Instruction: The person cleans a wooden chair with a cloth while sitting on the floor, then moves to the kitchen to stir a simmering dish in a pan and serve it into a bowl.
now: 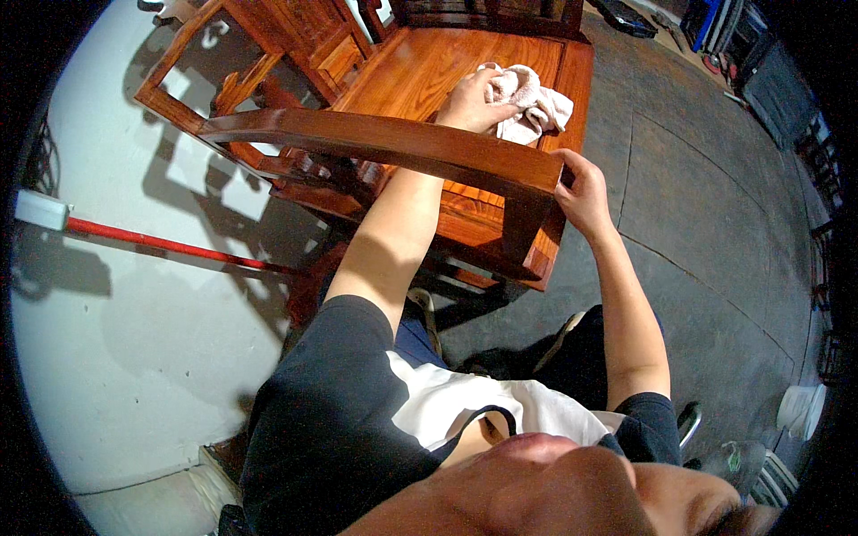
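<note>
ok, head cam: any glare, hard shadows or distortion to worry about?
Head view: hard chair shadows on the pale grey floor; mild sheen on the reddish-brown wooden chair; fisheye bends edges, black corners; left hand on white cloth and right hand sharp.

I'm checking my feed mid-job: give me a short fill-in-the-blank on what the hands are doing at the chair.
1. The left hand presses a white ____ onto the seat.
2. The right hand grips the end of the chair's top ____.
3. The chair is made of reddish ____.
4. Left of the chair, a ____ pole lies on the floor.

Missing words: cloth; rail; wood; red
</note>
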Demonstrator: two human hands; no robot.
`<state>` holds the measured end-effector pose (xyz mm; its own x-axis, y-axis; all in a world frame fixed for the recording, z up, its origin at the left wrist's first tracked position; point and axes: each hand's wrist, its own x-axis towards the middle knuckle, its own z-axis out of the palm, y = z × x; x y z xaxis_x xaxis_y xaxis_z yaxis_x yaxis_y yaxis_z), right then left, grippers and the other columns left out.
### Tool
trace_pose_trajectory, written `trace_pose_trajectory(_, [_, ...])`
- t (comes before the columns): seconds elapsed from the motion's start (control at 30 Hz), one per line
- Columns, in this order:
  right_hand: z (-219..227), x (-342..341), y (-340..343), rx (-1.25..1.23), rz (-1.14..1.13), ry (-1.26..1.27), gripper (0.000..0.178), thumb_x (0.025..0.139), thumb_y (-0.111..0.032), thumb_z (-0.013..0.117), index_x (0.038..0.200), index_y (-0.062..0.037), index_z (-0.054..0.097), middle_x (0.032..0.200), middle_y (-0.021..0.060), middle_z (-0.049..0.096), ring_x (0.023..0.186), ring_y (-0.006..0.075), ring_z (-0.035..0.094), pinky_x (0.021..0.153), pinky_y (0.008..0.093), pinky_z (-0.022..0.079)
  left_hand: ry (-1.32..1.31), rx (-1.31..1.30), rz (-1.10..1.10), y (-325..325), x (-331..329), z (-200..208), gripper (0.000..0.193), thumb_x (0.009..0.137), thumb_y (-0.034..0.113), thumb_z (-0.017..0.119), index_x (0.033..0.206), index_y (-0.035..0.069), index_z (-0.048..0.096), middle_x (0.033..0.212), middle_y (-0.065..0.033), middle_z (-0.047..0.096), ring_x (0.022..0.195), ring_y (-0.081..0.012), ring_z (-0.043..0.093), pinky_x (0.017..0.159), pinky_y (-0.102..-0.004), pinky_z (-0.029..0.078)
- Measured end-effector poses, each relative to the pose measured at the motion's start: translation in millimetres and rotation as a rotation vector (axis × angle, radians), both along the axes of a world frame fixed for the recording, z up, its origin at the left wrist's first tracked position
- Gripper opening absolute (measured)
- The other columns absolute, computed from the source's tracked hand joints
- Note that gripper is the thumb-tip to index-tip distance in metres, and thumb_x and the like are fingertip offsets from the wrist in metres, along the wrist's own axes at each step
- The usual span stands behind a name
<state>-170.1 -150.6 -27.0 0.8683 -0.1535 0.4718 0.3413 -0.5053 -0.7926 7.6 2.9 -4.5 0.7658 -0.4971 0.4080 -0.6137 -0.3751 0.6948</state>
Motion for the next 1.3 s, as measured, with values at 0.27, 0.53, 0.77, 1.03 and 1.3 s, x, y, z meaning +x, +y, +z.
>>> trace_pose_trajectory(0.27, [-0.7, -6.6, -2.4, -0.041, -0.009, -0.025, 0.017, 0.079, -0.013, 0.063, 0.088, 0.0000, 0.061, 0.083, 0.0159, 0.063, 0.077, 0.0291, 0.062, 0.070, 0.0338, 0.048, -0.153, 0.055, 0.321, 2.2, -6.8, 5.8, 0.057, 0.065, 0.025, 0.076, 0.114, 0.005, 0.053, 0.102, -0.0171, 0.061, 0.097, -0.0319, 0.059, 0.083, -0.0402, 0.047])
trace_pose_trajectory(0.53, [5.8, -7.5, 4.4, -0.068, -0.043, -0.020, 0.016, 0.079, -0.013, 0.064, 0.088, -0.0002, 0.061, 0.081, 0.0141, 0.063, 0.075, 0.0252, 0.062, 0.068, 0.0325, 0.048, 0.264, -0.059, -0.266, -3.9, -3.9, -8.1, 0.058, 0.071, 0.011, 0.074, 0.122, 0.001, 0.049, 0.100, -0.0118, 0.063, 0.088, -0.0174, 0.062, 0.074, -0.0300, 0.050])
trace_pose_trajectory(0.77, [13.0, -18.2, -7.3, 0.441, -0.169, -0.255, 0.014, 0.090, -0.013, 0.055, 0.083, -0.0012, 0.058, 0.072, 0.0009, 0.059, 0.059, 0.0039, 0.048, 0.051, 0.0190, 0.039, 0.853, -0.077, -0.917, -12.8, -37.2, 27.1, 0.051, 0.076, 0.014, 0.072, 0.120, 0.001, 0.051, 0.111, -0.0047, 0.059, 0.101, -0.0123, 0.054, 0.090, -0.0261, 0.041])
trace_pose_trajectory(1.03, [5.3, -4.4, -47.8, 0.711, -0.260, -0.312, 0.017, 0.091, -0.018, 0.054, 0.086, -0.0021, 0.057, 0.068, -0.0012, 0.054, 0.055, 0.0037, 0.045, 0.047, 0.0176, 0.036, 0.457, -0.626, -0.210, 0.4, 2.0, 32.8, 0.038, 0.072, 0.020, 0.074, 0.103, 0.006, 0.058, 0.094, -0.0105, 0.062, 0.090, -0.0168, 0.058, 0.073, -0.0302, 0.049])
trace_pose_trajectory(1.3, [2.8, -0.6, -37.9, 0.643, -0.227, -0.207, 0.014, 0.089, -0.015, 0.057, 0.086, -0.0011, 0.058, 0.065, -0.0013, 0.053, 0.053, 0.0041, 0.046, 0.047, 0.0185, 0.037, -0.074, -0.106, 0.508, 30.1, 46.6, -8.2, 0.025, 0.075, 0.007, 0.065, 0.096, -0.001, 0.057, 0.087, -0.0141, 0.061, 0.081, -0.0231, 0.058, 0.076, -0.0362, 0.047])
